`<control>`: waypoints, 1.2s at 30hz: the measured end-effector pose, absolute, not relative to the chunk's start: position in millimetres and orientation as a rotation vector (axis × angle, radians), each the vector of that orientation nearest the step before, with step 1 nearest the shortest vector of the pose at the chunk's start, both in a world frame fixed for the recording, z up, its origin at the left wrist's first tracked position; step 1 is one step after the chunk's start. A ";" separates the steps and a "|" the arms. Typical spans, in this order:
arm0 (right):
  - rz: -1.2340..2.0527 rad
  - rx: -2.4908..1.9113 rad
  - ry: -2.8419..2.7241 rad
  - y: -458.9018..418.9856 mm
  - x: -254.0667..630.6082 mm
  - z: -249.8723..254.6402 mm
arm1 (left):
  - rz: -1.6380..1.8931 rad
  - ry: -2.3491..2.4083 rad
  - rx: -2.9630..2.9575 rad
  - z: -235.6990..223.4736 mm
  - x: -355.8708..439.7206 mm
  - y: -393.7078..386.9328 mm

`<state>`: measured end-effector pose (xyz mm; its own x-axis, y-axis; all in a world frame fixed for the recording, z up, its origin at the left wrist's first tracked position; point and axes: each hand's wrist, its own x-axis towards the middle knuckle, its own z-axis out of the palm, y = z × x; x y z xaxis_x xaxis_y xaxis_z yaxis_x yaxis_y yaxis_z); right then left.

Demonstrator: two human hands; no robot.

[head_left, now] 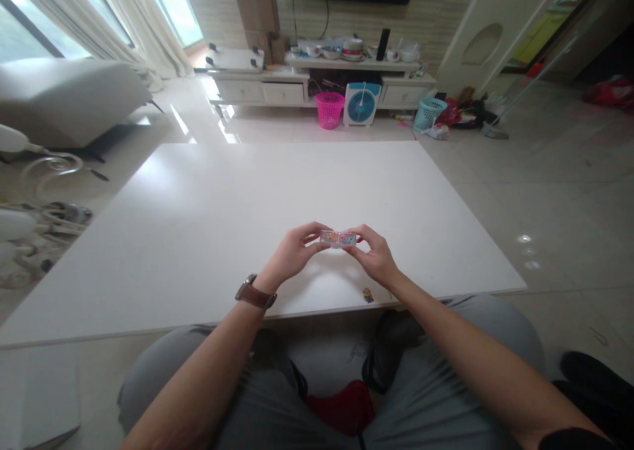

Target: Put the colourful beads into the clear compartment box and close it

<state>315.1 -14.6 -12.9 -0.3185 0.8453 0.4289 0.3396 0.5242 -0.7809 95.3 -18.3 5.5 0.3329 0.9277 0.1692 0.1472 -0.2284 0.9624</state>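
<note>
Head view: left hand and right hand pinch a small box above the table, near its front edge

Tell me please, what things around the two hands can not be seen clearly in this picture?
- Small clear box, head view: its colourful contents are too small to identify; fingers of the left hand and right hand cover both ends.
- Small sticker on the white table: too small to read.
- Whether the box is open: cannot tell.
</note>
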 end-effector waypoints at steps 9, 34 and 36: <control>0.681 -0.988 -1.900 -15.7 316.4 -11.7 | 1.017 1.003 1.649 5.3 95.8 -19.9; 1.120 -1.021 -1.593 -8.1 315.1 -28.9 | 1.050 0.980 1.249 -3.0 101.1 -12.3; 1.141 -1.030 -1.572 -7.8 315.2 -30.8 | 1.061 0.993 1.177 -2.8 101.3 -11.8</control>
